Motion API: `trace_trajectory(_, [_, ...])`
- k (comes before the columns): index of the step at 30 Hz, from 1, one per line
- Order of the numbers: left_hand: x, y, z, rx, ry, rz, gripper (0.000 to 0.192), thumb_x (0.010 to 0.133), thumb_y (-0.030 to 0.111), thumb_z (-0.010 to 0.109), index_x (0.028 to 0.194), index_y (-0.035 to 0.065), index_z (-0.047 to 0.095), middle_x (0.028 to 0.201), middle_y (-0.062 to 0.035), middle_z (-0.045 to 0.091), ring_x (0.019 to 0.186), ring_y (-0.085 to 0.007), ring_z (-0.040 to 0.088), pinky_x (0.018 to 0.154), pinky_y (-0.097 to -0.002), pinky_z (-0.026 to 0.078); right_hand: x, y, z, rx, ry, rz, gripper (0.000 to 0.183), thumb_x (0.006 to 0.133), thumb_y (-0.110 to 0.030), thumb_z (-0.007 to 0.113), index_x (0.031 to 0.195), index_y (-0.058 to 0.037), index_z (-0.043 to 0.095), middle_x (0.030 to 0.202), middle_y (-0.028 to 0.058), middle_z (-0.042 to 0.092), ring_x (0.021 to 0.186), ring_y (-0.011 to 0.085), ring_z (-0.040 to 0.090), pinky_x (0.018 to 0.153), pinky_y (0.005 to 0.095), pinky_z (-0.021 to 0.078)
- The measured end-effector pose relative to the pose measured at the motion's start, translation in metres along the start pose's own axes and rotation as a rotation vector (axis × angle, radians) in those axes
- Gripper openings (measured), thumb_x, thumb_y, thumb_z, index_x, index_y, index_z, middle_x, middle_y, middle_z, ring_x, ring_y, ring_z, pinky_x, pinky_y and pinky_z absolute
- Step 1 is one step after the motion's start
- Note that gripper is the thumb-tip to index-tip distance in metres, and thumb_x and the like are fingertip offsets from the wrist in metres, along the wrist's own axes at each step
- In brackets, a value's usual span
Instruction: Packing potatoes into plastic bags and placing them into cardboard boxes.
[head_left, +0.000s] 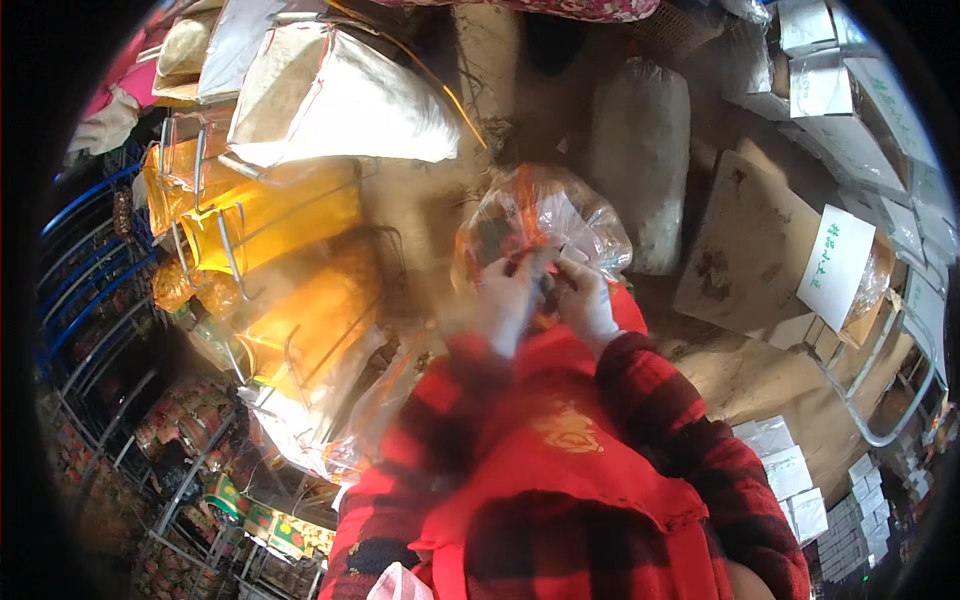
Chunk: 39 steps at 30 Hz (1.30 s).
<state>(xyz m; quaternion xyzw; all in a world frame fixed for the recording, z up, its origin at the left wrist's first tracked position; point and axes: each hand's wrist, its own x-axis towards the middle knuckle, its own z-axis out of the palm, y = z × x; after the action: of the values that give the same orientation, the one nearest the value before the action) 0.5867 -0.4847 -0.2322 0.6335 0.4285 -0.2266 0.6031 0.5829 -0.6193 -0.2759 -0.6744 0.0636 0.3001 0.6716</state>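
Observation:
A clear plastic bag (600, 206) with red-orange streaks lies in front of me, bulging outward. Pale pieces (559, 214) show through its film. At its near side my left hand (502, 300), in a whitish glove and blurred, pinches the gathered film. Close to its right, my right hand (589, 298), gloved too, has thumb and fingers closed on the same gathered part. Something red sits between the fingertips; whether it is a tie or part of the bag cannot be made out. Below the hands spreads a red apron (570, 405) over red-and-black checked sleeves.
Yellow sacks (300, 217) hang in metal frames to the left, with a white sack (360, 97) above. A long whitish filled bag (641, 165) lies ahead. On the right stand a cardboard box (750, 247), a card bearing writing (836, 255) and stacked white boxes (847, 142).

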Motion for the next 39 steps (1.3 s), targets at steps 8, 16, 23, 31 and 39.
trace_trajectory(8, [-0.063, -0.006, 0.013, 0.101, -0.098, 0.312, 0.061, 0.086, 0.027, 0.066, 0.135, -0.0003, 0.04, 0.125, -0.0136, 0.051, 0.114, -0.0207, 0.05, 0.095, -0.0316, 0.042, 0.007, 0.043, 0.005, 0.005, 0.128, -0.015, 0.045, 0.083, -0.012, 0.06, 0.127, -0.0103, 0.056, 0.09, 0.0043, 0.068, 0.067, 0.0185, 0.063, 0.058, 0.0306, 0.0477])
trace_trajectory(16, [-0.068, 0.006, 0.047, 0.618, 0.021, 0.741, 0.083, 0.074, 0.039, 0.072, 0.135, -0.0046, 0.035, 0.14, -0.0246, 0.032, 0.131, -0.0443, 0.027, 0.109, -0.0528, 0.021, -0.016, -0.012, 0.014, -0.155, -0.137, -0.099, 0.039, 0.081, -0.011, 0.057, 0.119, -0.0074, 0.059, 0.095, 0.0083, 0.067, 0.083, 0.0209, 0.062, 0.072, 0.0338, 0.0488])
trace_trajectory(23, [-0.072, 0.056, -0.012, 1.097, -0.133, 0.868, 0.056, 0.066, 0.032, 0.074, 0.111, 0.0035, 0.056, 0.126, -0.0161, 0.045, 0.113, -0.0356, 0.044, 0.094, -0.0521, 0.035, 0.006, -0.014, 0.004, -0.245, -0.3, 0.326, 0.031, 0.085, -0.004, 0.05, 0.113, -0.0039, 0.061, 0.102, 0.0073, 0.066, 0.093, 0.0153, 0.061, 0.077, 0.0326, 0.0486])
trace_trajectory(31, [-0.014, 0.069, -0.044, 1.549, -0.097, 1.075, 0.037, 0.068, 0.029, 0.074, 0.103, 0.0193, 0.066, 0.109, -0.0047, 0.062, 0.111, -0.0265, 0.052, 0.108, -0.0487, 0.026, 0.013, 0.02, 0.005, 0.058, -0.408, 0.003, 0.038, 0.089, 0.004, 0.048, 0.125, -0.0027, 0.056, 0.114, 0.0086, 0.062, 0.101, 0.0149, 0.059, 0.088, 0.0263, 0.0454])
trace_trajectory(39, [-0.027, -0.016, -0.076, 1.059, 0.14, 0.665, 0.017, 0.074, 0.019, 0.068, 0.09, 0.015, 0.07, 0.081, -0.011, 0.067, 0.08, -0.0303, 0.062, 0.072, -0.0394, 0.049, 0.023, -0.035, -0.01, -0.103, -0.511, 0.247, 0.027, 0.098, -0.016, 0.047, 0.117, -0.0031, 0.062, 0.1, 0.0066, 0.067, 0.081, 0.0114, 0.061, 0.067, 0.0232, 0.0484])
